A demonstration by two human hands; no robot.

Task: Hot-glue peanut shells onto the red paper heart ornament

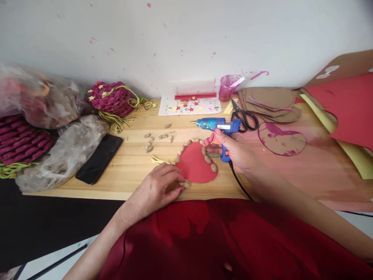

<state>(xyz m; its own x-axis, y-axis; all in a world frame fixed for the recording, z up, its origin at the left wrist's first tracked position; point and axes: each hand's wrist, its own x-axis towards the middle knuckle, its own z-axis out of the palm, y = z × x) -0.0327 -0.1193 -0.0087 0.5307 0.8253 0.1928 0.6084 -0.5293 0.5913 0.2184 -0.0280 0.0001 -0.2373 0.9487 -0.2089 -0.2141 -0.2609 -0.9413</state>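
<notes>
Red, flat and rounded, a sheet-like cutout (pixel 198 163) lay on the pale wooden tabletop (pixel 131 171), the clock's centre, with twelve toward the wall. Tan peanuts in their shells (pixel 195 140) lined its edge from about nine, over twelve, to four o'clock.

At seven o'clock, the left hand (pixel 161 182) had its thumb and fingers closed on a knobbly tan peanut (pixel 185 184) beside the cutout's edge. The right hand (pixel 239 151), between two and three, gripped a blue glue gun with a glittery barrel (pixel 218 124), its nozzle aimed toward nine.

Loose tan peanuts (pixel 165 136) lay at ten, and a black rectangular phone (pixel 99 158) at nine. Black-handled metal scissors (pixel 244 117) rested between one and two, near a stack of brown cardboard shapes (pixel 269 99). Toward twelve, a white paper sheet (pixel 167 109) bore small red and yellow stars (pixel 191 109).
</notes>
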